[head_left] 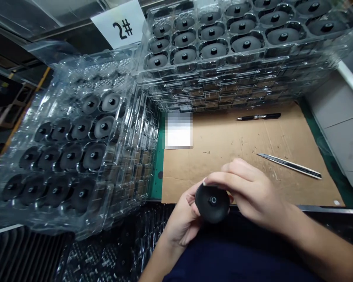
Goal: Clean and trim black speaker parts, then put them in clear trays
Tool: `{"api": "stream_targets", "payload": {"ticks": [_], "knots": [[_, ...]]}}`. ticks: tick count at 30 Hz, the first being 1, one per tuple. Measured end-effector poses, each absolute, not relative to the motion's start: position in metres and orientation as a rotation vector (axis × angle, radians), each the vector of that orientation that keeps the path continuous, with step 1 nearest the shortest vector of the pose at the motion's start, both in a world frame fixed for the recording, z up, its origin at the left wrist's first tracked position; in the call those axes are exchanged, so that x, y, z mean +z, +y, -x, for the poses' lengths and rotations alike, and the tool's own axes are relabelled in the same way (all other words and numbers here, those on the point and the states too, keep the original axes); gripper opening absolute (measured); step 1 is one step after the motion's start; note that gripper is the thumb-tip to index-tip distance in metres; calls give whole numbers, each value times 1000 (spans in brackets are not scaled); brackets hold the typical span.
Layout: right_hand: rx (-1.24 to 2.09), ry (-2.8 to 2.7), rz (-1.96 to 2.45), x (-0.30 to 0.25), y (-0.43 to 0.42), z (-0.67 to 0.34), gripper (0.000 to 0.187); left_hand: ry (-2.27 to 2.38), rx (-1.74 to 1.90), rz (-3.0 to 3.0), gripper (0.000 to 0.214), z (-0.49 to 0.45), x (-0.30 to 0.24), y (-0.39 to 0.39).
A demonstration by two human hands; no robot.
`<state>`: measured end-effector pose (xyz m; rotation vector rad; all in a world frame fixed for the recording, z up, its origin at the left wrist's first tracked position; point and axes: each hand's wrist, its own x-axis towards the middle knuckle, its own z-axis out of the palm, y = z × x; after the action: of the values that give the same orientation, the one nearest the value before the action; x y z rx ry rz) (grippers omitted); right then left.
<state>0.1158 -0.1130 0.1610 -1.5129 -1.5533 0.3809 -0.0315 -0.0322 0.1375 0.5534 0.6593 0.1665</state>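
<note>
A round black dished part with a small hollow stub at its centre is held in front of my body, over the near edge of the cardboard. My left hand grips it from the left and below, fingers closed round its rim. Across its upper right side reaches my right hand, fingers bent together with the tips at the rim; some of those fingers are hidden behind the part. Similar black parts sit in the clear plastic tray at the left and in another clear tray at the back.
Cardboard covers the green bench top. On it lie a black pen, a slim utility knife and a white paper. Both trays top tall stacks. A "2#" sign stands behind; a light grey bin borders the right.
</note>
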Motion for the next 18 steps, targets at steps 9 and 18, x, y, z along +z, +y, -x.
{"api": "stream_targets", "payload": {"ticks": [9,18], "knots": [[499,-1372,1713,145,-123,-138,29,510,104,-402,59,32,136,-32],[787,-1208,1870,60,-166,-112,22,441,106,-296,65,33,134,-30]]}}
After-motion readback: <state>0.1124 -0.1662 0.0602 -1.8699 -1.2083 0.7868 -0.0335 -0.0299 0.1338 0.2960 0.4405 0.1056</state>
